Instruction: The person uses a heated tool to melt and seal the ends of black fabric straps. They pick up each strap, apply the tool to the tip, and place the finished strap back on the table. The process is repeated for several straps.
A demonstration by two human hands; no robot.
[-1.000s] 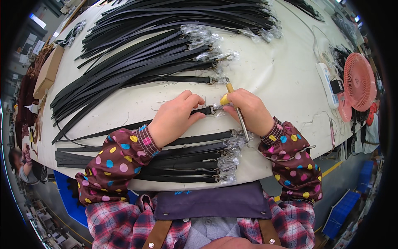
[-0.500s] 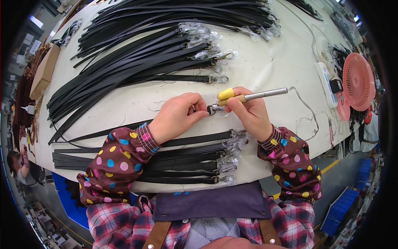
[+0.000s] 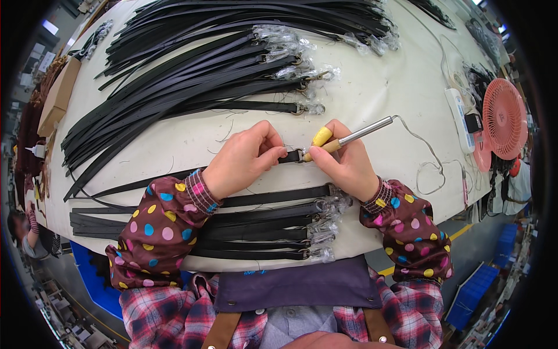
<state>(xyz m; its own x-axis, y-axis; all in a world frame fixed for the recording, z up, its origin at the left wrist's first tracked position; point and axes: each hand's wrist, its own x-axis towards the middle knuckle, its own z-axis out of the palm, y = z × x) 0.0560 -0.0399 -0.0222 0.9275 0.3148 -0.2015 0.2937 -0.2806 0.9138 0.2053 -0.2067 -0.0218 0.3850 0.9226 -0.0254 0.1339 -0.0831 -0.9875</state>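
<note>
My left hand (image 3: pixel 244 157) is closed in a pinch at the end of a black strap (image 3: pixel 154 183), which runs out to the left beneath my wrist. Just past those fingertips the strap ends in a metal ring (image 3: pixel 301 156). Yellow tape wraps one finger of my right hand (image 3: pixel 346 157). That hand grips a corded pen-shaped tool (image 3: pixel 366 130), like a soldering iron, with a wooden grip and a metal barrel. Its lower end is close to the ring; whether it touches cannot be made out.
More black straps (image 3: pixel 261 224) with plastic-wrapped metal ends lie in front of me. A larger strap pile (image 3: pixel 174 99) spreads beyond my hands. To the right are a power strip (image 3: pixel 459 119), a pink fan (image 3: pixel 504 119) and the tool's loose cord (image 3: pixel 427 151). A cardboard box (image 3: pixel 59 96) stands at left.
The tool has tilted more steeply, and its lower end has come down beside the ring. My left fingers have shifted slightly left, baring more of the strap's end.
</note>
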